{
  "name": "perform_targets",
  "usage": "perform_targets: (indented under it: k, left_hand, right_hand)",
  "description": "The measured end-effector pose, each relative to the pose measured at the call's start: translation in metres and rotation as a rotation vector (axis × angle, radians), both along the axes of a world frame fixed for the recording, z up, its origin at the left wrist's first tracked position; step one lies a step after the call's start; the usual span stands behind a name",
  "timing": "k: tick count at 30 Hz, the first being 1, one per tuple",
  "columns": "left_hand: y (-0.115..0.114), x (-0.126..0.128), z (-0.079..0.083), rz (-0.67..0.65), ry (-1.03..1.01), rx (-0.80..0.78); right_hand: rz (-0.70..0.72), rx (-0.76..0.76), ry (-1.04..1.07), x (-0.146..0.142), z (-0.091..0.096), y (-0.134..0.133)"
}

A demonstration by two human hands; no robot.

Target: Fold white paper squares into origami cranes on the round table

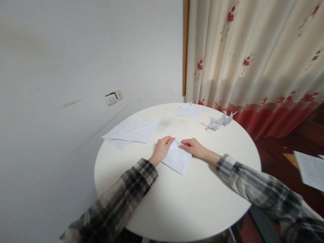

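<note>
A white sheet of paper [178, 158] lies on the round white table [162, 206] in front of me, one corner pointing toward me. At its far left edge, my left hand [163, 147] is closed, pinching the paper between thumb and fingers. My right hand [194, 147] rests at the far right edge, thumb and fingers closed on the same sheet. Both hands partly cover the paper's far side, so the far corner shows only in the gap between them.
A stack of white paper [134, 130] lies at the table's left. Folded paper cranes [218, 122] stand at the back right. More paper pieces [191, 109] lie at the far edge. A wall [63, 67] borders the left, a curtain [253, 50] the back right.
</note>
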State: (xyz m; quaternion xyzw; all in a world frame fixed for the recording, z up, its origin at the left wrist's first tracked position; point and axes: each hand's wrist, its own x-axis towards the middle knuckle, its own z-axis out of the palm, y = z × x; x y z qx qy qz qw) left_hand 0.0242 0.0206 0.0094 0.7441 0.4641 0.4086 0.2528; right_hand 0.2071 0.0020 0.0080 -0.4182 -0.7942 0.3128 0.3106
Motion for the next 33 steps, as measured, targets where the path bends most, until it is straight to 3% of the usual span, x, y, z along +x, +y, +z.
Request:
perform_targets:
  k: [12,20,27,33]
  left_hand:
    - [0.003,0.002,0.000,-0.051,-0.050,-0.022]
    - [0.002,0.002,-0.002,0.023,0.006,-0.006]
    - [0.005,-0.001,-0.005,0.023,-0.026,-0.045]
    - [0.004,0.001,-0.001,0.037,-0.040,-0.030]
  right_hand:
    - [0.023,0.009,-0.002,-0.001,0.002,-0.001]
    - [0.015,0.035,-0.006,-0.001,-0.001,0.001]
    - [-0.256,0.125,0.012,0.004,-0.002,0.008]
    - [-0.330,0.145,-0.013,0.003,-0.003,0.008]
